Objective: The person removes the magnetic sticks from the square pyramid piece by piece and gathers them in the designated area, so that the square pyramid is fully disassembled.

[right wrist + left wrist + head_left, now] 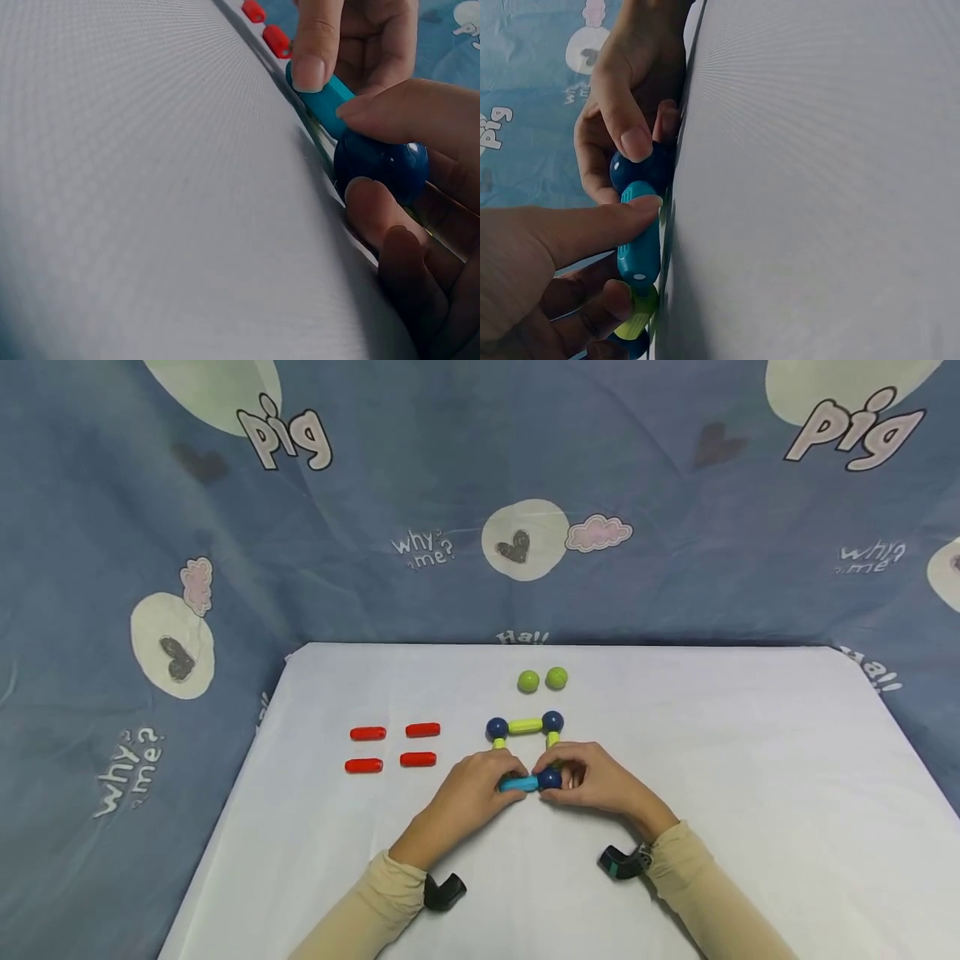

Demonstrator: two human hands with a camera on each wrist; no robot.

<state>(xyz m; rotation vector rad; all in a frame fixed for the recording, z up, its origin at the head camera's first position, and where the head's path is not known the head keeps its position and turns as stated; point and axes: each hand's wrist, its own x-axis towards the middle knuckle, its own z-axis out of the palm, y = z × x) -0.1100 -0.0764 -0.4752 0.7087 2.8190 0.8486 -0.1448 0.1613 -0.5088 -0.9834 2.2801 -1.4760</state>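
Observation:
My left hand [480, 783] pinches a light blue rod [519, 784] between thumb and fingers. One end of that rod meets a dark blue ball [550, 778], which my right hand [596, 779] grips. Behind the hands, a yellow-green rod [525, 726] joins two more dark blue balls, the left ball [497, 728] and the right ball [552, 721]. From each of these a yellow-green rod runs toward me, partly hidden by the fingers. In the left wrist view, a yellow-green rod [635, 318] shows beyond the light blue rod's free end, beside the left fingers.
Several red rods, one of them a near rod [417, 759], lie apart on the left of the white table [750, 793]. Two green balls, a left one [528, 682] and a right one [557, 677], rest near the back edge. A patterned blue cloth [420, 460] hangs behind.

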